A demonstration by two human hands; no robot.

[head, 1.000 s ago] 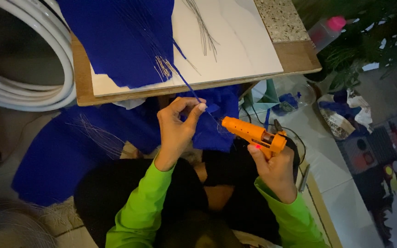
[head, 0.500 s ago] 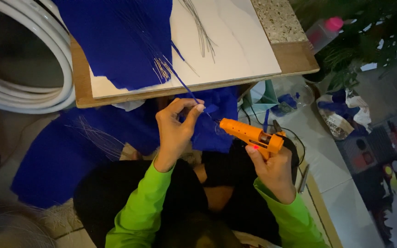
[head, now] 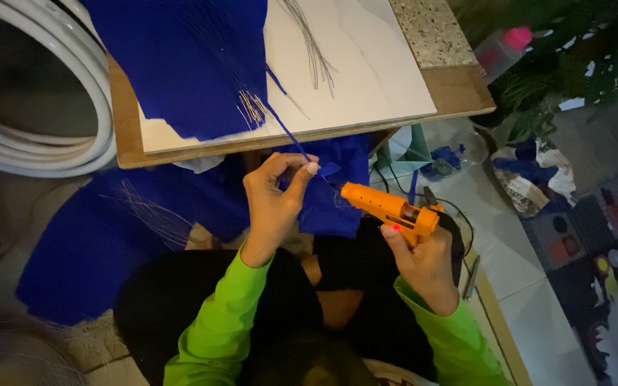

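My left hand (head: pixel 275 200) pinches a thin blue wrapped stem (head: pixel 286 132) between thumb and fingers, near a small blue paper piece (head: pixel 329 170). My right hand (head: pixel 423 261) grips an orange glue gun (head: pixel 388 209), whose nozzle points left at the pinched spot. The stem runs up to a sheet of dark blue paper (head: pixel 180 64) with yellow strands (head: pixel 252 109) lying on a white board (head: pixel 366 71). More blue paper (head: pixel 109 236) hangs over my lap and the floor.
The white board rests on a wooden table (head: pixel 466 86). White coiled tubing (head: pixel 44 107) lies at the upper left. A clear bottle with a pink cap (head: pixel 502 46) and green foliage (head: pixel 581 57) stand at the right. A patterned mat (head: pixel 595 264) covers the floor at the right.
The glue gun's nozzle has crept slightly closer to the pinched stem. My left hand holds much the same pose.
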